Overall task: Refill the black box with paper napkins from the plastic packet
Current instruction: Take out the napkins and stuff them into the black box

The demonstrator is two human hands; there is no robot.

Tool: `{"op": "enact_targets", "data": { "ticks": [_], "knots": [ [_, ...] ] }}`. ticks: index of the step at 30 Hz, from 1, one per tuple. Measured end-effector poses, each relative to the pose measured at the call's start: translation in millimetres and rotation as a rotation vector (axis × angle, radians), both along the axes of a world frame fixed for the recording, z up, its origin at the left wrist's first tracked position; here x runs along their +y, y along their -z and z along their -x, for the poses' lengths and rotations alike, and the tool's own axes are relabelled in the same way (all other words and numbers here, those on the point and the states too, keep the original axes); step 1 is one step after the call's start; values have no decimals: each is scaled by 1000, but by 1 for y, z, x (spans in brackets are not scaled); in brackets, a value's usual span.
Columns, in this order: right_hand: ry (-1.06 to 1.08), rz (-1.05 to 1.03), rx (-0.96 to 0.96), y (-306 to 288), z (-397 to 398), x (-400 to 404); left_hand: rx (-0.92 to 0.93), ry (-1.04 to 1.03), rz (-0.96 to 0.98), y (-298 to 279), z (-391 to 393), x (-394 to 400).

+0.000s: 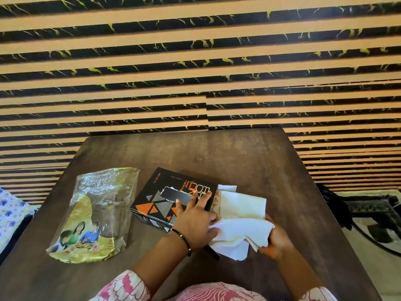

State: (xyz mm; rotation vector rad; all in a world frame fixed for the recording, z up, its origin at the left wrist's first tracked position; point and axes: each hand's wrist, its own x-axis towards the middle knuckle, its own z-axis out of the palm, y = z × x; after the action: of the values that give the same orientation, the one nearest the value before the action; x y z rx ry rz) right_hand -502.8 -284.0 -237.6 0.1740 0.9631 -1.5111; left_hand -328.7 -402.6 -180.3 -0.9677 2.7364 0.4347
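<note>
A black box (161,197) with orange and grey triangles lies on the brown table, its top slot torn open. My left hand (194,222) rests on the box's right end, fingers spread over the top, thumb against the napkins. White paper napkins (240,227) stick out at the box's right end, and my right hand (276,241) grips their lower right corner. The clear and yellow plastic packet (97,213) lies to the left of the box, looking nearly flat.
The brown table (217,153) ends at a striped black and tan wall (195,72) behind. A floral cloth (10,211) sits off the left edge. A patterned rug (373,218) lies on the right.
</note>
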Motion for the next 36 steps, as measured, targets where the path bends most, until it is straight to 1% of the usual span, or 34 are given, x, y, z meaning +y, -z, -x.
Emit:
{"op": "enact_targets", "data": {
  "ticks": [2,4,5,7,10,12,15,19,22,24,27,30,32,36],
  "knots": [
    [24,-3,-45,-3,-2,-2,80,9,66,2,-4,-5],
    [65,-34,-19,2,-6,-3,272,-42,119,9,-12,-10],
    [86,-13,-13,6,-9,-5,355,-90,124,14,-15,-12],
    [126,40,-1,12,-18,-7,404,-160,130,26,-22,-15],
    [170,61,44,21,-23,-6,392,-175,133,35,-24,-14],
    [143,64,102,26,-23,-6,373,-187,111,34,-21,-12],
    [86,121,126,32,-22,-2,385,-253,75,27,-17,-15],
    [88,139,205,31,-20,3,225,-265,127,20,-14,-22],
    [107,165,132,23,-23,1,109,-236,135,15,-9,-25],
    [131,158,81,17,-22,-2,69,-225,157,10,-6,-26],
    [153,62,-18,12,-16,-7,49,-198,183,3,-3,-28],
    [163,-17,-46,10,-18,-11,50,-175,194,0,-4,-27],
    [168,-18,-31,12,-18,-10,50,-171,197,0,-6,-26],
    [174,-29,79,7,-22,-9,52,-176,200,0,-5,-22]
  ]
}}
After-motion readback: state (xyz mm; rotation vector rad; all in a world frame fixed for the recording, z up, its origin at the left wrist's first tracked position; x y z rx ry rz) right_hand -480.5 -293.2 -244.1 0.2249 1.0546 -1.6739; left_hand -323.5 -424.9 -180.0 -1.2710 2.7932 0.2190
